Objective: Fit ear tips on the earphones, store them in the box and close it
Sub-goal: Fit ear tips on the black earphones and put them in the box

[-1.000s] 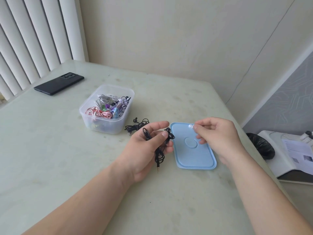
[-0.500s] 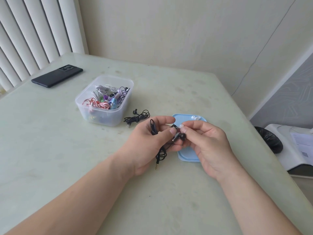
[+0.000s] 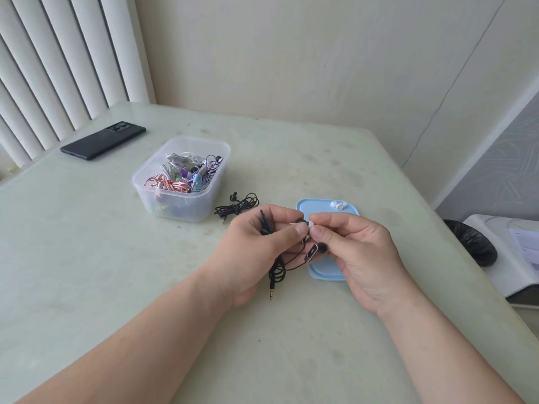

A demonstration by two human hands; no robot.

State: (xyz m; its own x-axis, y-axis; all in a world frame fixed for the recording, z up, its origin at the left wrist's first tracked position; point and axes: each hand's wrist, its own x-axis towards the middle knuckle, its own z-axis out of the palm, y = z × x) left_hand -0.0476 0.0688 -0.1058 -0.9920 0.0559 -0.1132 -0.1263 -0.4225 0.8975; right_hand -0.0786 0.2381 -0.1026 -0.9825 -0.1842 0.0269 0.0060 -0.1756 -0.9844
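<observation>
My left hand grips a coiled black wired earphone and pinches one earbud between thumb and forefinger; the jack hangs below. My right hand pinches a small white ear tip right against that earbud. The second earbud and the inline remote dangle between my hands. A blue lid lies flat on the table under my right hand, with spare white ear tips at its far edge. The clear plastic box stands open to the left, holding several coloured earphones.
Another bundled black earphone lies on the table between the box and the lid. A black phone rests at the far left near the blinds. The table's right edge is close, with a white object and a black bag beyond.
My right hand took a white ear tip from the lid's far edge and brought it to the earbud in my left hand. Both hands have met above the lid.
</observation>
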